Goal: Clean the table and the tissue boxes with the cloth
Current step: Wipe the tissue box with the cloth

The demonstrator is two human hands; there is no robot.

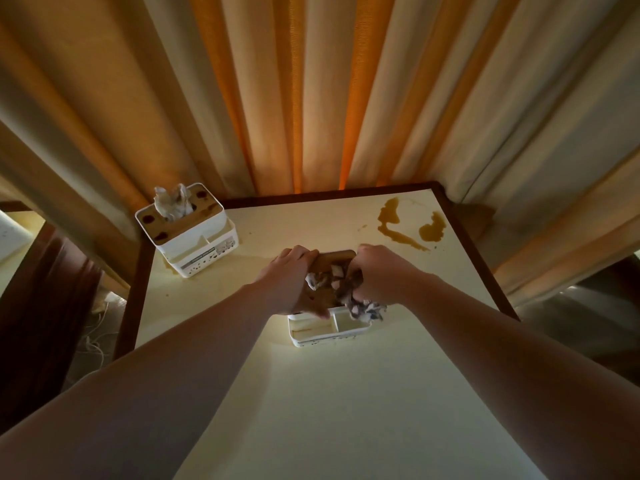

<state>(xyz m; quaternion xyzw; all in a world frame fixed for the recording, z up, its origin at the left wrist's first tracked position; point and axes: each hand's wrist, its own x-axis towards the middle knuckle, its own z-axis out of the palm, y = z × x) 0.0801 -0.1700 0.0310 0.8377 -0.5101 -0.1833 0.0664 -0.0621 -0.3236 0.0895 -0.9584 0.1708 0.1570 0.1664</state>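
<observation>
Two tissue boxes are standing on the table (311,410); their label print is too small to read. The left hand (289,282) is gripping the near tissue box (329,329) by its wooden lid, while the right hand (375,271) is clutching the bunched cloth (360,306) against it. The far tissue box (188,233) is sitting at the left corner, and a brown spill (408,230) is lying at the right corner.

curtains (311,98) – cream and orange pleats | backlit – dim room

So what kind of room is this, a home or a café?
Hard to say for sure, but it looks like an indoor dining or sitting spot: long striped curtains hang behind a pale table with a dark wooden rim, and two tissue boxes stand on it.
</observation>
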